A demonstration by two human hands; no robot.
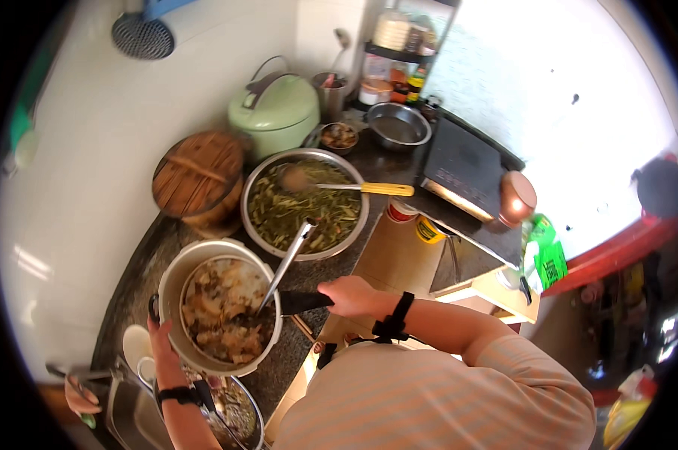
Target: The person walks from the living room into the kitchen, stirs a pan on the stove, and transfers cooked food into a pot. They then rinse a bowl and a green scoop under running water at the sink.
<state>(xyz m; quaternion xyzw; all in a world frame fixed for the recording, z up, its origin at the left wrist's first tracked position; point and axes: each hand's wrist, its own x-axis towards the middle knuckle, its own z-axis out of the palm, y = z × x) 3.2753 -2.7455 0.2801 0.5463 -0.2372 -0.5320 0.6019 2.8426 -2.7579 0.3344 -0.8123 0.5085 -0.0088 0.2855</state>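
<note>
A deep metal cooking pot (pixel 173 275) with a long black handle (pixel 302 304) is held level between my two hands. Inside lie brown chunks of cooked food (pixel 221 315) in some liquid. The metal handle of a utensil (pixel 288 264) leans out over the pot's far right rim; its lower end is hidden in the food. My right hand (pixel 353 298) grips the end of the long handle. On the opposite side, my left hand (pixel 162 340) holds the small black side handle (pixel 154 309).
Beyond the pot, a steel basin (pixel 249 225) of greens in liquid carries a yellow-handled ladle (pixel 386 189). A lidded wooden bucket (pixel 198 174), green rice cooker (pixel 274 115) and induction cooktop (pixel 462 163) stand farther back. A sink (pixel 131 419) and another filled bowl (pixel 257 427) are near my left forearm.
</note>
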